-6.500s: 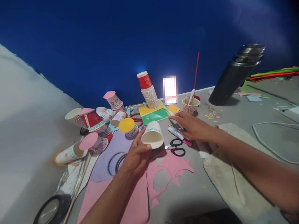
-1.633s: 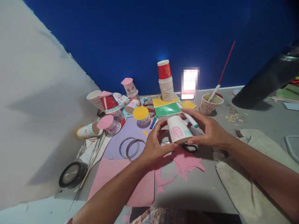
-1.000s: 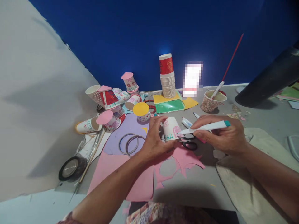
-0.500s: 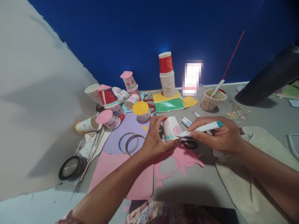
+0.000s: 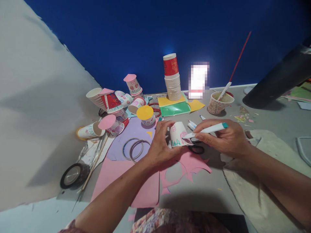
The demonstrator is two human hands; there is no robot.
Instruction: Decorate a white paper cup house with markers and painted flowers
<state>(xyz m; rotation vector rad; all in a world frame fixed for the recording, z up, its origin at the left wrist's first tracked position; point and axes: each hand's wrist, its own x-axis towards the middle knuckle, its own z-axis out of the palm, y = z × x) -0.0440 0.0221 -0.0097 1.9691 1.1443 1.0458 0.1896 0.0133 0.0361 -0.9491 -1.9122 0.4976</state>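
My left hand [image 5: 159, 145] grips a small white paper cup [image 5: 177, 133], upside down, with pink and green drawing on its side. My right hand [image 5: 224, 139] holds a white marker with a teal end [image 5: 209, 130]; its tip touches the cup's lower right side. Both hands hover over cut pink paper [image 5: 189, 163] on the grey table [image 5: 209, 197]. Black scissors [image 5: 196, 149] lie just under the right hand's fingers.
Decorated cups [image 5: 114, 108] pile up at the left, one with a yellow lid [image 5: 145, 113]. A cup stack [image 5: 172, 81] stands on yellow and green sheets. Beyond: a patterned cup with a brush [image 5: 220, 102], a dark cylinder [image 5: 279, 82], a tape roll [image 5: 73, 174], two rings [image 5: 134, 150], beige cloth [image 5: 262, 187].
Earlier my right hand reached to the table while the left held the cup alone. It picked up the marker, both hands turned the cup, and the tip now rests on its side.
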